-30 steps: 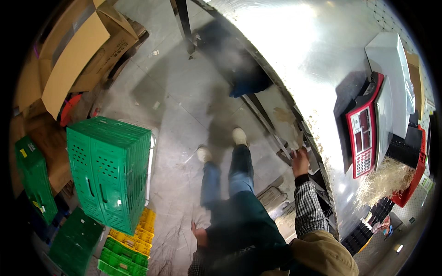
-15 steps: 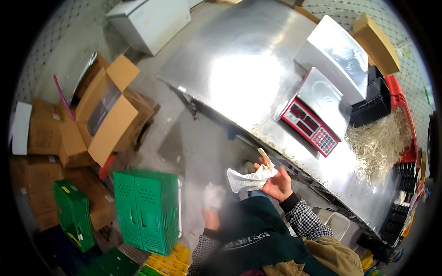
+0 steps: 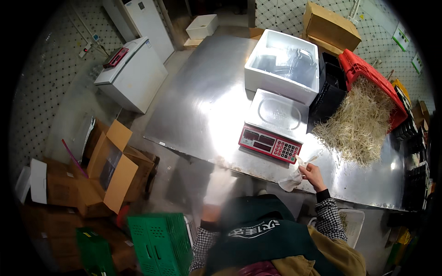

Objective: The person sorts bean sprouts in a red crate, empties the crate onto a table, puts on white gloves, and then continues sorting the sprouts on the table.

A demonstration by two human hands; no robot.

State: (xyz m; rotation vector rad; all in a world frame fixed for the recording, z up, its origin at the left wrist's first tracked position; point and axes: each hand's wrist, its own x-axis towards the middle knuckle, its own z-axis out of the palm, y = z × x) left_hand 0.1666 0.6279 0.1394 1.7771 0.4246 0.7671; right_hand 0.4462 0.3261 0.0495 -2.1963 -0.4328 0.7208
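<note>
My right hand (image 3: 314,177), bare, pinches a thin white glove (image 3: 291,182) at the front edge of the steel table (image 3: 184,106). The glove hangs limp below the near right corner of a red scale (image 3: 271,142) with a steel plate. My left hand (image 3: 218,191) is in front of the table edge, smeared by motion. Something white covers its fingers, seemingly a glove, and their pose cannot be made out. Pale bean sprouts (image 3: 361,124) lie heaped on the table right of the scale, partly in a tipped red crate (image 3: 375,80).
Behind the scale stands a white foam box (image 3: 281,85) with clear plastic inside, beside black crates (image 3: 328,92). To my left are an open cardboard box (image 3: 120,184) and stacked green crates (image 3: 159,241). A white chest freezer (image 3: 133,78) stands beyond the table's far left.
My view has turned right and up toward the table. My right hand has moved from before my body to the table edge, carrying the loose glove. My left hand stays low and blurred.
</note>
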